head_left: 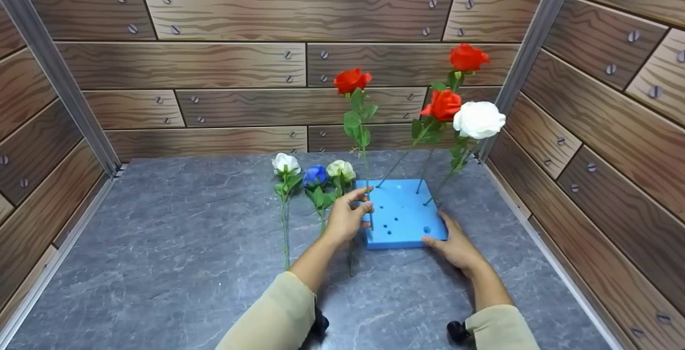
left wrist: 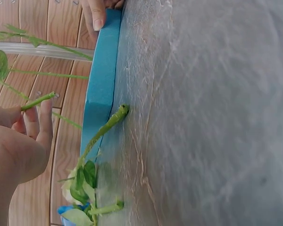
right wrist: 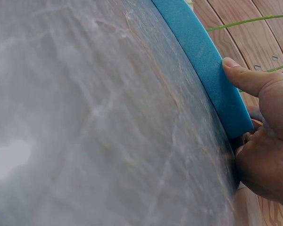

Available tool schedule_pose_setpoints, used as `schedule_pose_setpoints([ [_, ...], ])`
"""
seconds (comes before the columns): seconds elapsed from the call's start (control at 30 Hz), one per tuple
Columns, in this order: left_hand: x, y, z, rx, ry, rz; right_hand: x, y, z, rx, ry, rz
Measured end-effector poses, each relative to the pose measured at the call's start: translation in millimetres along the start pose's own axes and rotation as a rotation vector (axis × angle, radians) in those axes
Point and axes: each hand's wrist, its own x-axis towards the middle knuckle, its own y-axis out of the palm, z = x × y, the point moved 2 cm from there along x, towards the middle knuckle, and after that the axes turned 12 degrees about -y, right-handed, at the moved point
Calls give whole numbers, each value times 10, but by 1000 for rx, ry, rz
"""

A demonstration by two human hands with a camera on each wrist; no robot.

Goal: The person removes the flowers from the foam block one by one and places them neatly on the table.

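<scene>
My left hand pinches the stem of a red rose and holds it upright above the left side of a blue block with holes. In the left wrist view the cut lower end of that stem pokes out past the fingers, apart from the block. My right hand grips the block's near right corner, thumb along the front and other fingers round the side. Two more red roses and a white rose stand slanted in the block's holes.
Left of the block lie a white rose, a blue rose and a cream rose, their stems toward me. The grey marbled table is enclosed by wood-patterned walls with metal corner posts.
</scene>
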Motion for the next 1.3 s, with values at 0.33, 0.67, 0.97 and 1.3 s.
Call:
schedule_pose_setpoints([
  [0.33,-62,-108,4,1,-25,3,-5,-14,-12,-12,-8,6],
  [0.67,-129,-182,8,4,-38,4,-15,-18,-18,-14,0,7],
  [0.97,-218,-279,52,26,-65,-33,8,-10,2,-3,1,13],
  [1.3,-240,-423,88,34,-79,-59,-5,-13,-5,1,-4,13],
])
